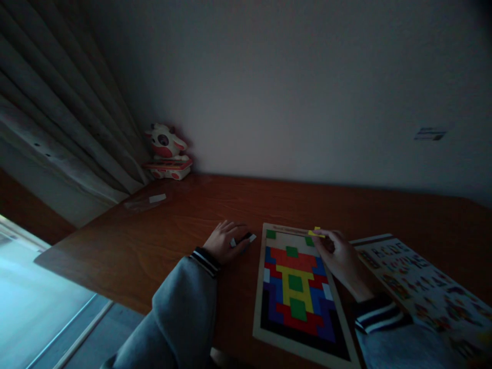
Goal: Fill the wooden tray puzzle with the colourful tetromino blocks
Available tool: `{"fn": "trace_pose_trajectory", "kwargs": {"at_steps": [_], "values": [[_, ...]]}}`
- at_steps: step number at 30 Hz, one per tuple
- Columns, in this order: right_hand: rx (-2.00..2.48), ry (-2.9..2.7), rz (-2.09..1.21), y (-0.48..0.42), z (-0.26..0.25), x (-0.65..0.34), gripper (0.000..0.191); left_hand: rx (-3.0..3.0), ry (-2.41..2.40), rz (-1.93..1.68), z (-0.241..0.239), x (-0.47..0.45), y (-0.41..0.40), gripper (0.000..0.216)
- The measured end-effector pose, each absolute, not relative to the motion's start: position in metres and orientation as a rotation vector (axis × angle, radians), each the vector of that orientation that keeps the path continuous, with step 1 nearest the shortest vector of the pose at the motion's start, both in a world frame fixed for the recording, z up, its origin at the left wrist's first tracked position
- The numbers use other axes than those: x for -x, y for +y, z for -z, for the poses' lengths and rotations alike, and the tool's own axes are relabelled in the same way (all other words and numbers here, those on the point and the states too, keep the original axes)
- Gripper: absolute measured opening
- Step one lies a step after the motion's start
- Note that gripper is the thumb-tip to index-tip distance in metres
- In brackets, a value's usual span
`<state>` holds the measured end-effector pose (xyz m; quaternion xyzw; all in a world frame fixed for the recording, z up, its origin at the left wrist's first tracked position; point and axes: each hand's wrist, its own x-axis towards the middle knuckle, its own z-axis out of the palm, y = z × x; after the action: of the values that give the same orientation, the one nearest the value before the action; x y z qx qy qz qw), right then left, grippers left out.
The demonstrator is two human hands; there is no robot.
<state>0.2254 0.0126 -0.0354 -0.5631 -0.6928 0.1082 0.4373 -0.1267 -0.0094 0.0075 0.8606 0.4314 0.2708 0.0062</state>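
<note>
From my end of the feed, the right hand [342,256] sits at the far right corner of the puzzle tray [258,302], with thumb and fingertips pinched on a small yellow piece [316,232]. The piece is held just over the tray's far rim. I judge the tip grip leaves its edges free for lining up.

The left hand [225,241] lies palm down on the desk [154,241], just left of the tray. Its fingers are loosely spread over a few loose pieces [251,238], white and dark, which keeps them gathered close by. I cannot tell whether it grips any of them.

The tray lies flat and is nearly full of red, blue, yellow, green, purple and white blocks, with black ones along the near edge. Bare wood shows in the far row between two green squares.

A printed booklet [423,287] lies right of the tray. Far left, a toy cow [167,151] stands by the curtain [57,128].
</note>
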Motion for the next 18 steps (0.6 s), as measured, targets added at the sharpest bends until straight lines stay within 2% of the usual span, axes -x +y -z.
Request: {"fn": "trace_pose_trajectory", "kwargs": {"at_steps": [5, 18], "values": [[1.470, -1.688, -0.297, 0.020, 0.049, -0.230, 0.050, -2.663, 1.477, -0.779, -0.004, 0.187, -0.013, 0.043], [1.428, -1.709, -0.249, 0.016, 0.041, -0.225, 0.040, -2.683, 1.278, -0.755, -0.014, 0.185, -0.033, 0.049]]}}
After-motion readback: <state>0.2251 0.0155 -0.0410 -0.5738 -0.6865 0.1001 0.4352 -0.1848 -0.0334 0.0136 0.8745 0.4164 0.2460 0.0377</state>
